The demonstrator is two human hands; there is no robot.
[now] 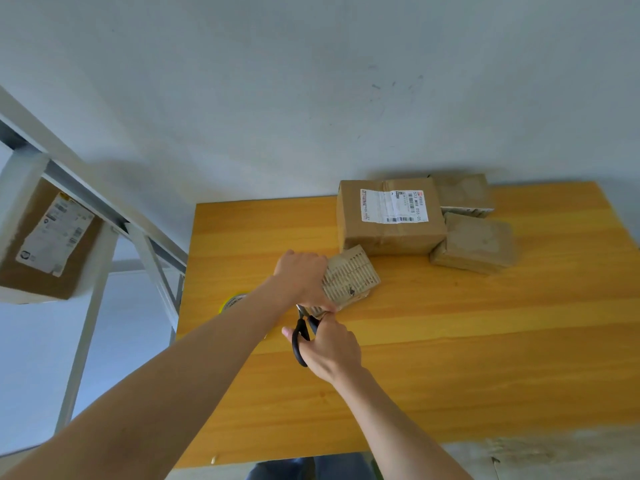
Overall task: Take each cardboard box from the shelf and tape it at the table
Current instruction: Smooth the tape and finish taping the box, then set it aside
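We are gripping the small cardboard box (351, 277) with our left hand (303, 278), on the yellow desk (485, 341) | our right hand (332, 348) is holding black scissors (303, 327) at its near corner | three other boxes (391, 233) are sitting just behind | one labelled box (45, 237) is resting on the shelf (69, 168), left.

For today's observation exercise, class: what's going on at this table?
At the yellow table, the person's left hand holds a small box while the right hand works black scissors at its near corner, apparently cutting tape. A tape roll peeks out behind the left forearm. At the table's far side sit three more boxes; another box waits on the shelf.
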